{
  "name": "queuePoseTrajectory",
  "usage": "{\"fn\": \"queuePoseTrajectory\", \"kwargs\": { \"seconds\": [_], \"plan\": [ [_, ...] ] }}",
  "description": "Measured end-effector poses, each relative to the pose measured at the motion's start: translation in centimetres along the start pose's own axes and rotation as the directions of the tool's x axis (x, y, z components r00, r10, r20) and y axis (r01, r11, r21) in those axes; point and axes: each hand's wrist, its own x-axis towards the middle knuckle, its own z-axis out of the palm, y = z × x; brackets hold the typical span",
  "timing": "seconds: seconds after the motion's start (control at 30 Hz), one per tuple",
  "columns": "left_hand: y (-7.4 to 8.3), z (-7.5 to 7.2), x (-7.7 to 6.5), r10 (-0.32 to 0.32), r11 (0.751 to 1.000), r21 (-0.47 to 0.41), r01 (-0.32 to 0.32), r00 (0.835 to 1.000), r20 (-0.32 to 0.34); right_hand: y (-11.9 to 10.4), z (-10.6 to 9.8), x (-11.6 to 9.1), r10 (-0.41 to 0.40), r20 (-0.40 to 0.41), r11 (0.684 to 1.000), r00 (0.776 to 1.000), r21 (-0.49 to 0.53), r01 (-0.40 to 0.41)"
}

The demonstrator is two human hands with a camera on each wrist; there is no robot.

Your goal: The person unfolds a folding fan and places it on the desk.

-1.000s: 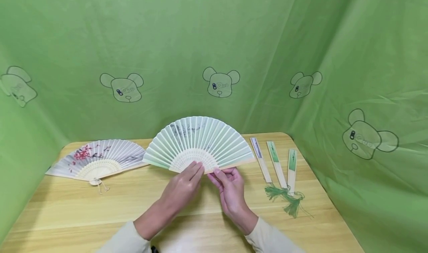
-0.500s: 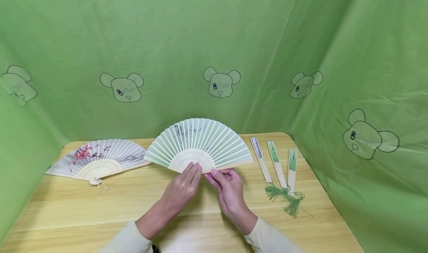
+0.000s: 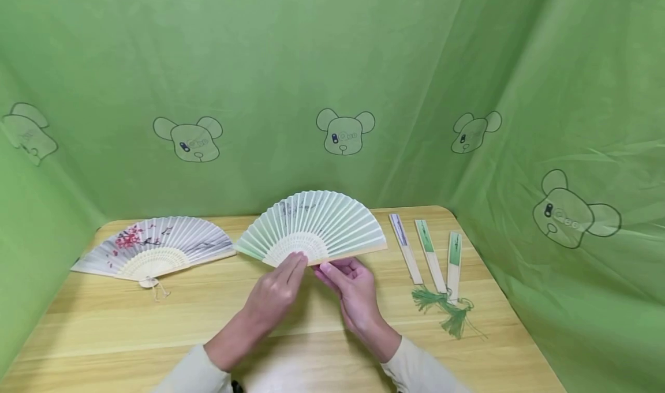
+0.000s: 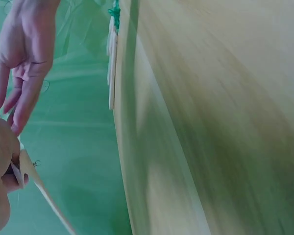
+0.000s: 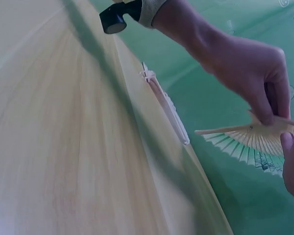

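A pale green folding fan (image 3: 353, 225) with a dark printed design is spread wide in front of me, raised over the far part of the table. My left hand (image 3: 275, 292) pinches it near the base of its ribs, fingers lying over the cream slats. In the right wrist view the thumb and fingers of that left hand (image 5: 240, 63) meet at the fan's pivot end. My right hand (image 3: 358, 292) holds the outer stick on the lower right, thumb in front and fingers curled behind. Part of the slats is hidden behind the left fingers.
A spread greyish-lilac fan (image 3: 192, 231) with pink blossoms lies at the left on the wooden table (image 3: 130, 335). At the right lie a purple folded fan (image 3: 406, 249) and two green folded fans (image 3: 431, 254), with green tassels (image 3: 454, 319). Green curtains (image 3: 260, 64) surround the table.
The green fan has sunk a little and its spread looks somewhat narrower, its right tip drawn inward. My left hand has shifted slightly left; both hands keep their hold.
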Motion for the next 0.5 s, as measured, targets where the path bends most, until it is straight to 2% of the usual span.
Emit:
{"fn": "queuePoseTrajectory", "kwargs": {
  "seconds": [0.17,0.3,0.5],
  "plan": [
    [-0.2,-0.5,0.0,-0.067,0.994,-0.089,0.067,0.998,-0.006,0.2,-0.5,0.2,0.005,0.037,1.0,0.999,-0.024,-0.004],
    [-0.3,-0.9,0.0,-0.134,0.98,-0.152,0.132,0.991,-0.003,0.6,-0.9,0.5,0.032,0.044,0.998,0.999,-0.05,-0.03],
    [-0.3,-1.4,0.2,-0.27,0.923,-0.289,0.253,0.963,-0.019,1.1,-1.5,1.0,0.095,0.038,0.988,0.995,-0.124,-0.09]
  ]
}}
